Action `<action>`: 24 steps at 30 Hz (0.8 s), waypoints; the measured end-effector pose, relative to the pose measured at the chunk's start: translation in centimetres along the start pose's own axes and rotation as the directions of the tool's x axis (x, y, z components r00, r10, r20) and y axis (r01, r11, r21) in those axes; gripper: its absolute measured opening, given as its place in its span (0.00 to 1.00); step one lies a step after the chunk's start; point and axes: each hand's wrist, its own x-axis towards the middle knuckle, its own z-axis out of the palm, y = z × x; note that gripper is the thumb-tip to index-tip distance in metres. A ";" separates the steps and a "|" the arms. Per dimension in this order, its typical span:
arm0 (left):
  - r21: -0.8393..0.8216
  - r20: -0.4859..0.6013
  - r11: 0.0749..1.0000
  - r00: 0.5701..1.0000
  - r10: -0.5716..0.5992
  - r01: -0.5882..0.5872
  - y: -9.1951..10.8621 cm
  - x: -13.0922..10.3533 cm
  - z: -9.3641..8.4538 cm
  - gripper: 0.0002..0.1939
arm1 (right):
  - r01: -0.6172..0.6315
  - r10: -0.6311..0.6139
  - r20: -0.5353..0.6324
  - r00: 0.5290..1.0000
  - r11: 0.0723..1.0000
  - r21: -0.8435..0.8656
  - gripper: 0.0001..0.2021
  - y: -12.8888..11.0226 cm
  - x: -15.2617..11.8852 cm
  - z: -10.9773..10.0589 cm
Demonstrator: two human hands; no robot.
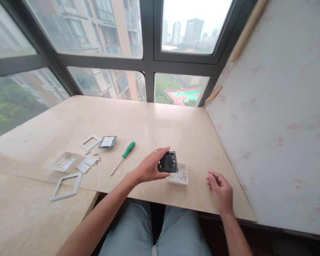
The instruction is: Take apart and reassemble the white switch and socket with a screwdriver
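My left hand point(152, 165) grips a wall switch module point(171, 162) by its edges, thumb below and fingers above, with the black back facing me. Partly behind and under it, a white mounting box point(181, 176) lies on the wooden tabletop, its open side up. Off to the right of the box, my right hand point(220, 188) is closed, fingers curled together near the tabletop. Whether anything small is between those fingers I cannot make out.
Left of my left hand lies a green-handled screwdriver point(128, 150). Farther left are a socket module point(108, 142), two white frames point(90, 142), another white box point(66, 161), white plates point(83, 168) and several small screws point(97, 162). A papered wall point(277, 124) bounds the right, windows the back.
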 end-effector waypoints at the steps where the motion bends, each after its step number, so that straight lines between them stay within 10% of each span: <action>1: -0.016 0.019 1.000 1.000 -0.003 0.004 0.1 0.4 0.9 0.49 | 0.005 -0.005 0.001 1.000 1.000 0.007 0.22 0.0 0.0 0.0; 7: -0.011 0.131 0.998 0.990 -0.053 0.055 0.2 1.6 4.0 0.45 | 0.027 -0.027 0.015 1.000 1.000 0.004 0.20 0.0 -0.2 -0.1; 24: -0.062 0.246 0.997 0.969 -0.018 0.034 -0.8 2.1 5.8 0.47 | 0.031 -0.031 0.005 1.000 0.993 -0.113 0.17 0.8 0.0 -0.3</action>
